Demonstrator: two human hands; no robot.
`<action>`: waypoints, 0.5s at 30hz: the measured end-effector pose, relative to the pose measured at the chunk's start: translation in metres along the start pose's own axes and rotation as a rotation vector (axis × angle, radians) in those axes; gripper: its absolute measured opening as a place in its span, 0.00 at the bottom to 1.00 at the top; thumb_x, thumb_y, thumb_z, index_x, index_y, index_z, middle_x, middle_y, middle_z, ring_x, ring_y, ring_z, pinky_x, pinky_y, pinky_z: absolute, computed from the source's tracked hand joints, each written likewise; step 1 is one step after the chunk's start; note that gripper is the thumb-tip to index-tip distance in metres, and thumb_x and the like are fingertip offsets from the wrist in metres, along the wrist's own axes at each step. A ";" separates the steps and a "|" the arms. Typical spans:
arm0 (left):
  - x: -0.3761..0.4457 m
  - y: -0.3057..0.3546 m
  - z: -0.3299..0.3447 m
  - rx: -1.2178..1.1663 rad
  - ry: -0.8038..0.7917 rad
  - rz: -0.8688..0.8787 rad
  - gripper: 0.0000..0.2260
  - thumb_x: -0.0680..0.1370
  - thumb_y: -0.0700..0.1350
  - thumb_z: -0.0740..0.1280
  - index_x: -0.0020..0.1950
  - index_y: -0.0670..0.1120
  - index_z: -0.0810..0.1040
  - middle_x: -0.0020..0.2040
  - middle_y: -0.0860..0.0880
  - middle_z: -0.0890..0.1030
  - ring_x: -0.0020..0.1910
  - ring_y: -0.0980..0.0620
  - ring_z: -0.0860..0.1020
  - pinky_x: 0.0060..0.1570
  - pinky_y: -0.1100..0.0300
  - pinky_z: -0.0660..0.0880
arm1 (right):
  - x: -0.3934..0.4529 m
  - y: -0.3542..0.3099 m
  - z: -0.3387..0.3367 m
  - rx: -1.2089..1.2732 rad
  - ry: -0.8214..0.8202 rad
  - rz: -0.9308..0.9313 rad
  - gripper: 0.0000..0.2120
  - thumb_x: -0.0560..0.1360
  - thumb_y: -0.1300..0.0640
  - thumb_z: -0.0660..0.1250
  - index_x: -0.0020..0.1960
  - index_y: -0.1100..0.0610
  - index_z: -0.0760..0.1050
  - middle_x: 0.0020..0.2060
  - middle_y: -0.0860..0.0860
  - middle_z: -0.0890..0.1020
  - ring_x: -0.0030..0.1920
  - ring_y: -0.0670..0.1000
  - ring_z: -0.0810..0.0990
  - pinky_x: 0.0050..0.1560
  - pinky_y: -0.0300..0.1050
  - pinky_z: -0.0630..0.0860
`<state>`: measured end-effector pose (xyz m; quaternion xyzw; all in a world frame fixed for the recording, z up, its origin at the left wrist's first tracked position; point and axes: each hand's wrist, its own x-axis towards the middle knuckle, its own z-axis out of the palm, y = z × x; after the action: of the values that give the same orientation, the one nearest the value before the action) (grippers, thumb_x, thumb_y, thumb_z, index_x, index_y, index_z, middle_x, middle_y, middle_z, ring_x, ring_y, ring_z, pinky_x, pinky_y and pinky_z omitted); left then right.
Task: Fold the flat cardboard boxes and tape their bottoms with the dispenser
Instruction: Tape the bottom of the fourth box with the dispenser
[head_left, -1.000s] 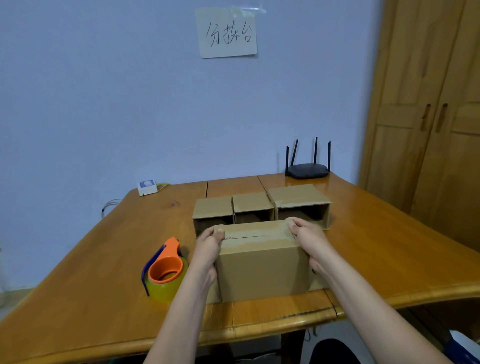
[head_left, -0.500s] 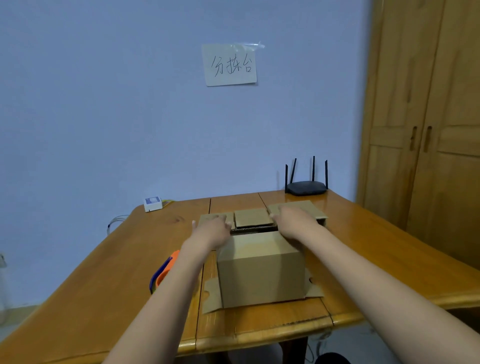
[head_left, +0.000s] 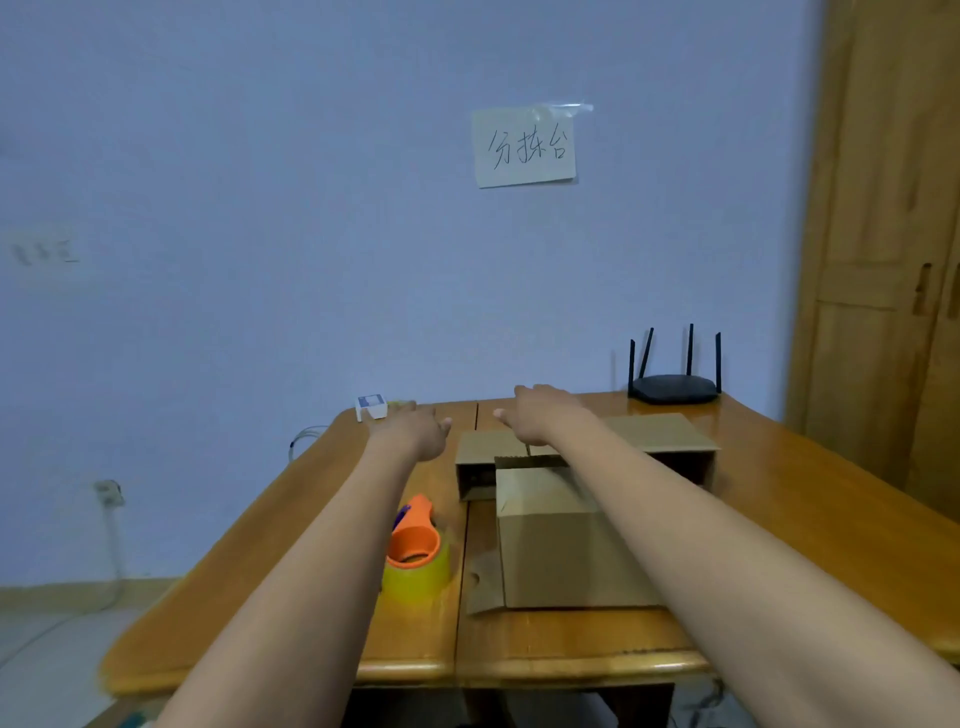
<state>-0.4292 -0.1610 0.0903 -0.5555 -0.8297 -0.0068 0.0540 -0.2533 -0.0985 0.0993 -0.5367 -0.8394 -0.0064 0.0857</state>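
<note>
Both my hands are stretched out past the boxes, holding nothing: my left hand (head_left: 415, 428) hovers flat with fingers out over the far left of the table (head_left: 831, 545), and my right hand (head_left: 540, 418) reaches above the back row of boxes (head_left: 660, 434), fingers loosely extended. The near box (head_left: 566, 545) sits in the middle of the table, just in front of that row, its bottom flaps splayed on the wood. The dispenser (head_left: 415, 551) stands just left of it, right under my left forearm. I think that is the main risk: if I drop or pull back that arm carelessly, I could knock the dispenser over or push it toward the near edge. My right forearm crosses low over the near box, so a sloppy pull back might drag it or crush its top. Compared with a moment ago, my hands have left the near box, where they were pressing its top, and gone farther out; my view has also tipped up, showing more of the wall and the note (head_left: 524, 148).
</note>
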 end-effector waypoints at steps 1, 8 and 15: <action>-0.002 -0.010 0.002 0.016 0.004 -0.015 0.26 0.83 0.59 0.46 0.79 0.52 0.55 0.80 0.47 0.56 0.78 0.42 0.53 0.71 0.31 0.46 | 0.001 -0.014 0.005 0.000 -0.004 -0.027 0.29 0.82 0.39 0.50 0.75 0.57 0.64 0.70 0.57 0.72 0.67 0.60 0.72 0.63 0.56 0.72; -0.015 -0.071 0.035 0.036 -0.079 -0.127 0.27 0.82 0.60 0.45 0.80 0.52 0.54 0.80 0.47 0.53 0.79 0.43 0.51 0.70 0.29 0.45 | -0.007 -0.098 0.046 0.034 -0.053 -0.182 0.23 0.83 0.42 0.54 0.62 0.59 0.76 0.60 0.58 0.79 0.59 0.59 0.78 0.58 0.53 0.76; -0.025 -0.079 0.090 -0.019 -0.228 -0.165 0.27 0.82 0.60 0.46 0.79 0.50 0.57 0.80 0.45 0.55 0.79 0.42 0.51 0.70 0.29 0.44 | -0.024 -0.123 0.107 -0.010 -0.160 -0.190 0.12 0.81 0.56 0.61 0.63 0.57 0.75 0.60 0.56 0.79 0.59 0.57 0.78 0.49 0.47 0.72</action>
<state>-0.5005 -0.2075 0.0027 -0.4830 -0.8733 0.0440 -0.0468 -0.3690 -0.1613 0.0003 -0.4541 -0.8905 0.0243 0.0151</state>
